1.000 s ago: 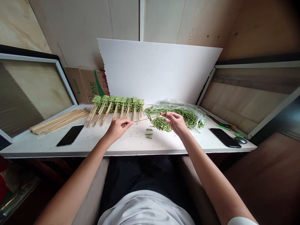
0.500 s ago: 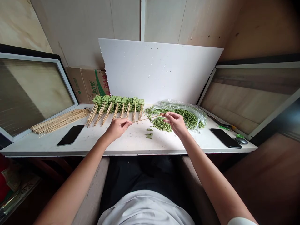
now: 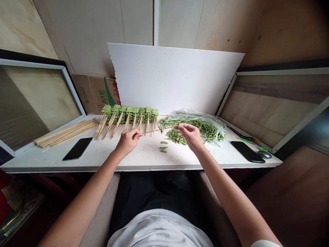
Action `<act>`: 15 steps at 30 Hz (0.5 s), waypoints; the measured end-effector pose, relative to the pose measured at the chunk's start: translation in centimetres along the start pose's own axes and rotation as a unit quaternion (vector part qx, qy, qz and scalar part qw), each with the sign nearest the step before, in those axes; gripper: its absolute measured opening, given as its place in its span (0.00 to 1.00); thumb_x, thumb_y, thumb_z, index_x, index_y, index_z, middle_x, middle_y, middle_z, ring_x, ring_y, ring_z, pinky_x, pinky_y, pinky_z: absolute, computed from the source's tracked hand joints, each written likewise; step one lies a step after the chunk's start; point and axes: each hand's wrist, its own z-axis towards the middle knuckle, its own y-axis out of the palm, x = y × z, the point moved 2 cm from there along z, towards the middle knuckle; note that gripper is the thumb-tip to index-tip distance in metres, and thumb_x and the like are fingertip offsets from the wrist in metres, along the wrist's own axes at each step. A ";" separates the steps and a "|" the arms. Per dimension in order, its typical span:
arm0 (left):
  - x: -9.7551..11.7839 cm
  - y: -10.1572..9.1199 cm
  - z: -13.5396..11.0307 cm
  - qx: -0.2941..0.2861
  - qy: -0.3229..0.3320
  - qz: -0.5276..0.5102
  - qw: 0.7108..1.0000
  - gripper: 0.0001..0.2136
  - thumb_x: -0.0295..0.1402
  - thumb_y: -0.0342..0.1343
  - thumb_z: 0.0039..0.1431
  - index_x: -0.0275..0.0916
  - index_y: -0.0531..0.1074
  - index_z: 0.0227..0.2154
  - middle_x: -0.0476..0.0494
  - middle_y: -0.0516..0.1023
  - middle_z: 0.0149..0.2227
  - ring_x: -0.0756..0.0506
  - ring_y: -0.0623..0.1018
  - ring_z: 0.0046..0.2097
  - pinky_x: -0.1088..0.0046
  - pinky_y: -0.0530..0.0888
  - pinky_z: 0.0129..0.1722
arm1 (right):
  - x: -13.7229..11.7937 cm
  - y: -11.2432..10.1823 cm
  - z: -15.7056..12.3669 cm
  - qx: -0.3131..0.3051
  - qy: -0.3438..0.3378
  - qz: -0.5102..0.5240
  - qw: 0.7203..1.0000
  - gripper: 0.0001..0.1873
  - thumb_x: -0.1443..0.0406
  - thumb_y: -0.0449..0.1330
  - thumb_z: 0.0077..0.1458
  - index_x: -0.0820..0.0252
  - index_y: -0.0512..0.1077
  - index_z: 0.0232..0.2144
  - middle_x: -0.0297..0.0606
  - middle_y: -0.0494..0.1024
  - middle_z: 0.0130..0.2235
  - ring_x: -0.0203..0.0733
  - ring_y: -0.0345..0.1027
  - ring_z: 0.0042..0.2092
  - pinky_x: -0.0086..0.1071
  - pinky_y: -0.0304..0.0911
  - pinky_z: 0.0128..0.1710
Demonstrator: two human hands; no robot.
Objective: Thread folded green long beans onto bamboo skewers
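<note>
My left hand (image 3: 128,141) pinches one end of a thin bamboo skewer (image 3: 151,131), held almost level above the white table. My right hand (image 3: 190,134) closes thumb and fingers at the skewer's other end; whether a bean piece is between them, I cannot tell. A short green bean piece (image 3: 161,129) sits across the skewer between both hands. Under and beside my right hand lies a heap of cut bean pieces (image 3: 175,136). Several loose bean pieces (image 3: 163,150) lie on the table below the skewer.
Filled bean skewers (image 3: 133,113) are stacked at the back left, sticks toward me. Bare skewers (image 3: 68,132) lie at the left near a phone (image 3: 77,148). Long beans in a plastic bag (image 3: 205,128) lie behind my right hand. Another phone (image 3: 247,151) lies at the right.
Both hands have shifted slightly left together with the skewer and the bean piece on it. The heap and the stacked skewers look unchanged.
</note>
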 end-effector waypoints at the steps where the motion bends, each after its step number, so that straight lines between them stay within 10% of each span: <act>1: 0.1 -0.1 0.0 0.007 0.006 0.007 1.000 0.09 0.30 0.55 0.68 0.39 0.77 0.31 0.47 0.80 0.28 0.48 0.73 0.27 0.73 0.69 0.31 | 0.0 0.2 -0.1 0.003 0.001 0.001 1.000 0.18 0.50 0.77 0.47 0.54 0.85 0.34 0.42 0.86 0.40 0.50 0.80 0.47 0.36 0.76 0.38; 15: -0.7 0.3 -0.2 -0.037 0.017 0.028 0.999 0.11 0.20 0.49 0.60 0.39 0.75 0.34 0.48 0.76 0.26 0.47 0.77 0.30 0.74 0.72 0.33 | -0.6 1.0 -0.6 0.005 -0.057 -0.037 0.998 0.17 0.50 0.77 0.48 0.52 0.85 0.36 0.39 0.85 0.40 0.45 0.77 0.39 0.38 0.74 0.37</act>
